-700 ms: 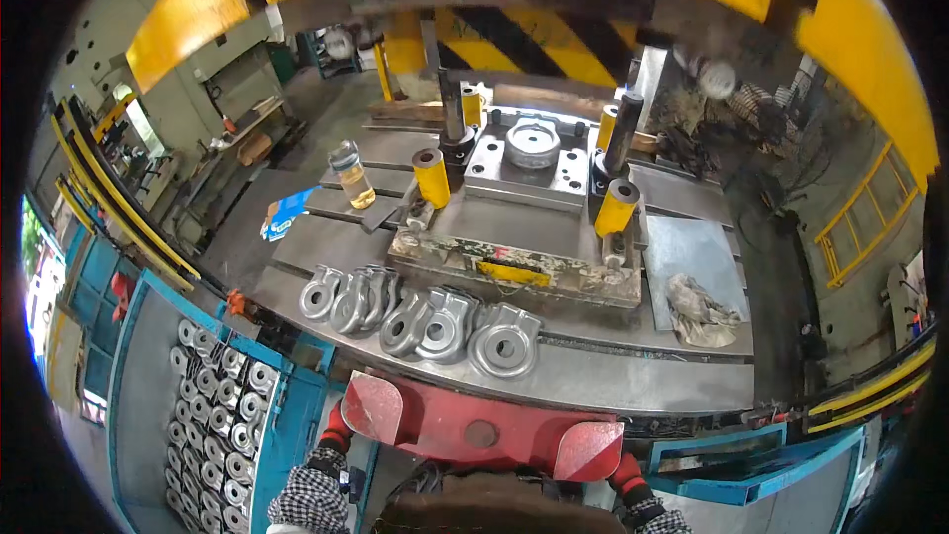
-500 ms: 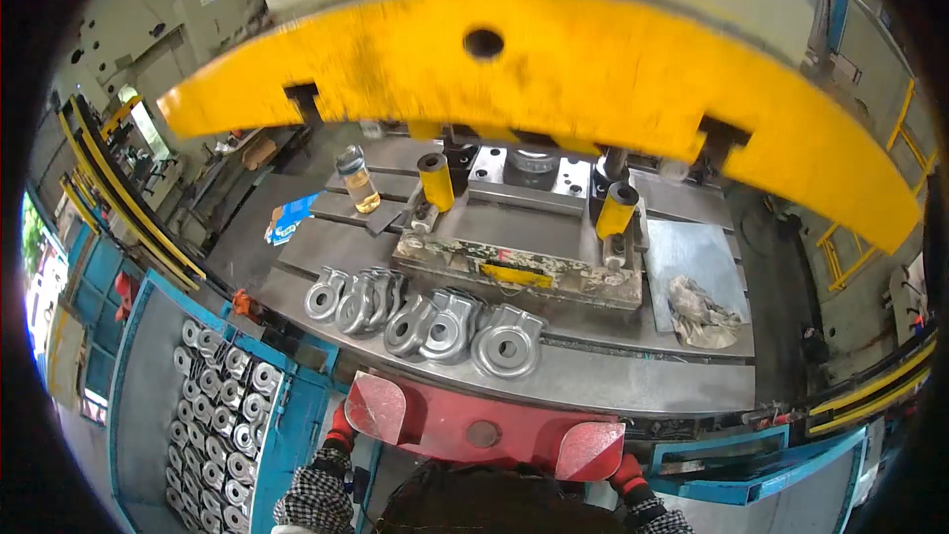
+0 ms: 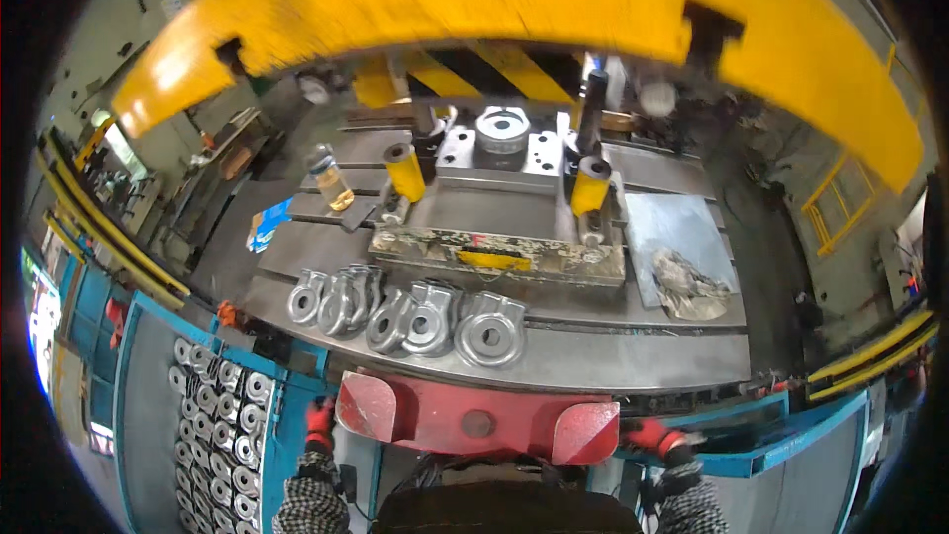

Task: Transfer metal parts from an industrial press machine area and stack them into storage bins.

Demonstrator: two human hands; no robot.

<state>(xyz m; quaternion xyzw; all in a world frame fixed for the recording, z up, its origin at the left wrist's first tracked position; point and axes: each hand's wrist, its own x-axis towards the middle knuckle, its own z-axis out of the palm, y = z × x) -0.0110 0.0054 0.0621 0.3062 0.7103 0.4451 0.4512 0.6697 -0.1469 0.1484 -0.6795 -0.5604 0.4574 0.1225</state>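
My left hand (image 3: 319, 423), in a red glove, is beside the left end of a red control box (image 3: 435, 420) with angled metal guards. On the opposite side my right hand (image 3: 654, 435), also red-gloved, is just off the right guard and smeared by motion. The fingers of both hands are too unclear to read. Beyond the box, several ring-shaped metal parts (image 3: 491, 329) lie along the front of the press table (image 3: 633, 356). Behind them stands the lower die (image 3: 499, 255) with two yellow posts. A round metal piece (image 3: 502, 129) sits at its back.
The yellow press ram (image 3: 514, 0) spans overhead. A blue-framed bin (image 3: 129, 376) of metal parts stands at left. A bottle of yellowish liquid (image 3: 331, 180) is left of the die; a crumpled rag (image 3: 689, 285) lies on a pale sheet (image 3: 652, 213) at right.
The ram stands higher, revealing its striped block and more of the round piece. Both hands have moved out from behind the guards, the right one outward. My view has shifted slightly.
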